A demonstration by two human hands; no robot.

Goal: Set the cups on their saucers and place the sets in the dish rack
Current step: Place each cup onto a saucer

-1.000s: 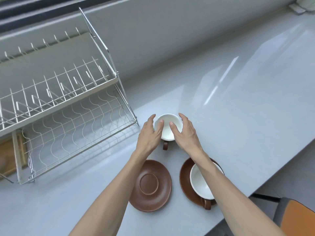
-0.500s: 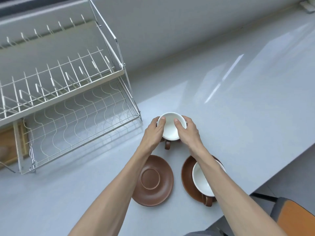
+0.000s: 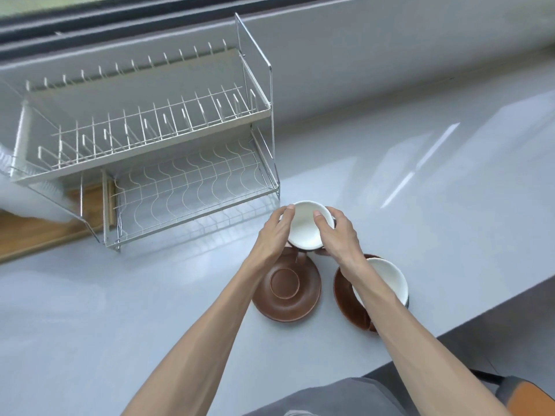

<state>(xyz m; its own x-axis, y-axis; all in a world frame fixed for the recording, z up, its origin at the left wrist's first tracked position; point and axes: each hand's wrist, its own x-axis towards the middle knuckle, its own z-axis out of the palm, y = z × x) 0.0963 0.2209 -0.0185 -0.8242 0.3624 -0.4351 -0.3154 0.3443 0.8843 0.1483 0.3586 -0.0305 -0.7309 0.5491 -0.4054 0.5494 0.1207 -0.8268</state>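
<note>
So the white cup (image 3: 304, 228) is pinched between both hands, left hand (image 3: 274, 232) wrapped on its left side and right hand (image 3: 338, 235) on its right, thumbs hooked over the rim and the other fingers curled around the outside. It sits over the counter (image 3: 420, 205), right at the far edge of the empty brown saucer (image 3: 286, 288). Can't really tell if the bottom is touching anything, the hands cover it. Nothing inside the cup, just white glaze.

Just below the grip, under the left wrist, that saucer has nothing on it. To the right of it, under the right forearm, there's a second saucer (image 3: 345, 298) with another white cup (image 3: 387, 280) already on it, also empty.

Up and left of the grip is the wire dish rack (image 3: 186, 187), two tiers, both bare. A wooden board (image 3: 36, 232) sits past its left end.
</note>
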